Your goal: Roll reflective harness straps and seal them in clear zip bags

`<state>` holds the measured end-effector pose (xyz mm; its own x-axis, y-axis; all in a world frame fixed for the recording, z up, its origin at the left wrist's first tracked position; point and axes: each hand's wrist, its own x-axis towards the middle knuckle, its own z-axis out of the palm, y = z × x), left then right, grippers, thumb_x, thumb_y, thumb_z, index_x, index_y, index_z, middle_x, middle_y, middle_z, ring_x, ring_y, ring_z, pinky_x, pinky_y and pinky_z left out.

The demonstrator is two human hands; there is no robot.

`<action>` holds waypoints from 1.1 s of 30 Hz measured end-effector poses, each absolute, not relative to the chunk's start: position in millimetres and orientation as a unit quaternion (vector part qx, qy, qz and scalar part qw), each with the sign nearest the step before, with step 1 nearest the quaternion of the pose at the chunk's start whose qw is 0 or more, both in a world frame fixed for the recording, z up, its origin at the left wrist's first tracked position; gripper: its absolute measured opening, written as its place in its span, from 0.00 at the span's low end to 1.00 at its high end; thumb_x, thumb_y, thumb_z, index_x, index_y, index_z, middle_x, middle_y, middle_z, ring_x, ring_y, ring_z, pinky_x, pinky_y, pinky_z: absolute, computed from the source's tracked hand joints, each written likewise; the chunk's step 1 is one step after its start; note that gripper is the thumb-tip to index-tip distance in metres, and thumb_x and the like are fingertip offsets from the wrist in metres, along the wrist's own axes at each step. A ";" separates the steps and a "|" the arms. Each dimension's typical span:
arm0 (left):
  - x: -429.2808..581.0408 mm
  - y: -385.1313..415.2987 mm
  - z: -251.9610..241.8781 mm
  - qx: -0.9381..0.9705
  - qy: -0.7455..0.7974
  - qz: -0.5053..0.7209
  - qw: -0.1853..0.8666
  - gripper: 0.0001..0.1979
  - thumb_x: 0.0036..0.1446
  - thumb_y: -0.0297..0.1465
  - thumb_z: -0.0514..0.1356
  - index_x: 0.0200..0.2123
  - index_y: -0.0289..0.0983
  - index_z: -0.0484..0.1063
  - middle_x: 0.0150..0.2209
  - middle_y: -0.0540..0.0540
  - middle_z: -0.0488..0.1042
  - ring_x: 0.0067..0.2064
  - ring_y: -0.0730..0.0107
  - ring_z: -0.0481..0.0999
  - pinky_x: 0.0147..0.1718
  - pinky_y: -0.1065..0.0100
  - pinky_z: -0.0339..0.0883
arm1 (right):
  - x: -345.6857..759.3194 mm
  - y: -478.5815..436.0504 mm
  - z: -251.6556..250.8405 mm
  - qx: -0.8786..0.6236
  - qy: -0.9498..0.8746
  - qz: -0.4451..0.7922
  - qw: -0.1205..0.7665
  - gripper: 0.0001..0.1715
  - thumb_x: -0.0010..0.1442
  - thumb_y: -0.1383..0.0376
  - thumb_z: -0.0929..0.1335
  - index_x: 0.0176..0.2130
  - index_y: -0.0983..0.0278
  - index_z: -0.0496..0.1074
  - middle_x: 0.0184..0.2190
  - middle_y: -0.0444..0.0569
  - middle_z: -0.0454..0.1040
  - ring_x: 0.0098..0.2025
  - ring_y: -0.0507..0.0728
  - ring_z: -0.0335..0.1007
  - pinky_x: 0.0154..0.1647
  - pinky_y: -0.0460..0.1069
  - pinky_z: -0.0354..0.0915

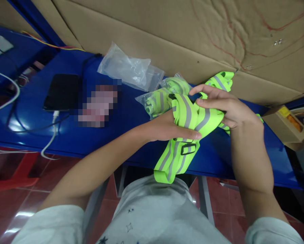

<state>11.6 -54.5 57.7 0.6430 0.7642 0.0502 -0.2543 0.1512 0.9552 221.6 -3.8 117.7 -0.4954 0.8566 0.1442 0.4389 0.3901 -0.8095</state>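
A neon-green reflective belt (pixel 184 117) with grey stripes and a black buckle is bunched in folds between my two hands, above the table's front edge. My left hand (pixel 171 130) grips it from the left, thumb laid over the folds and the other fingers hidden behind them. On the right side, my right hand (pixel 230 106) holds the upper folds, with its thumb over the strap, its index finger reaching out and its lower fingers partly hidden. One loop of the belt hangs down towards my shirt.
Behind my hands lie bagged rolls of green belt (pixel 158 100) and clear plastic bags (pixel 128 69). More green belt (pixel 222 81) rests against the cardboard wall (pixel 152 40). A black phone (pixel 61 92) on a white cable and a blurred-out item sit left. At right is a small cardboard box (pixel 284 127).
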 end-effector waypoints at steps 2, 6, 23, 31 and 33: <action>12.9 -51.9 53.6 0.535 0.271 0.353 0.718 0.24 0.47 0.32 0.77 0.48 0.35 0.79 0.48 0.41 0.82 0.53 0.52 0.80 0.54 0.53 0.74 | 220.6 -2.4 117.0 -0.389 -0.826 0.311 0.265 0.20 0.61 0.48 0.76 0.46 0.58 0.82 0.42 0.48 0.83 0.42 0.58 0.80 0.39 0.52 0.75; 16.9 -47.6 45.8 0.515 0.294 0.366 0.718 0.22 0.46 0.32 0.77 0.45 0.36 0.79 0.43 0.44 0.82 0.49 0.54 0.81 0.53 0.52 0.73 | 218.2 -16.7 123.8 -0.358 -0.888 0.186 0.219 0.17 0.73 0.53 0.67 0.49 0.56 0.82 0.47 0.49 0.83 0.47 0.60 0.80 0.50 0.56 0.74; 26.6 -48.5 39.3 0.333 0.219 0.336 0.853 0.18 0.43 0.29 0.78 0.39 0.36 0.82 0.39 0.42 0.84 0.46 0.50 0.85 0.46 0.55 0.77 | 209.6 -12.5 101.3 -0.384 -0.900 0.083 0.187 0.28 0.71 0.48 0.68 0.59 0.65 0.77 0.52 0.56 0.82 0.53 0.67 0.80 0.51 0.55 0.70; 34.8 -57.3 37.4 0.314 0.232 0.307 0.868 0.17 0.50 0.33 0.78 0.41 0.33 0.82 0.39 0.41 0.85 0.41 0.60 0.85 0.47 0.60 0.77 | 214.8 -13.2 111.4 -0.417 -0.867 0.186 0.199 0.30 0.74 0.44 0.62 0.37 0.63 0.76 0.28 0.45 0.74 0.29 0.53 0.68 0.34 0.48 0.62; 34.2 -59.2 39.5 0.333 0.223 0.288 0.870 0.16 0.52 0.35 0.77 0.40 0.31 0.83 0.37 0.40 0.84 0.38 0.62 0.85 0.46 0.61 0.77 | 218.5 -14.3 110.6 -0.430 -0.831 0.266 0.233 0.31 0.72 0.41 0.64 0.32 0.63 0.73 0.25 0.43 0.70 0.27 0.52 0.64 0.30 0.47 0.60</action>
<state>34.2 -59.2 39.5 0.7353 0.6487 -0.1961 -0.3519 0.6128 0.7076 218.5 -14.3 110.6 -0.5216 0.8383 0.1585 0.5910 0.4890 -0.6416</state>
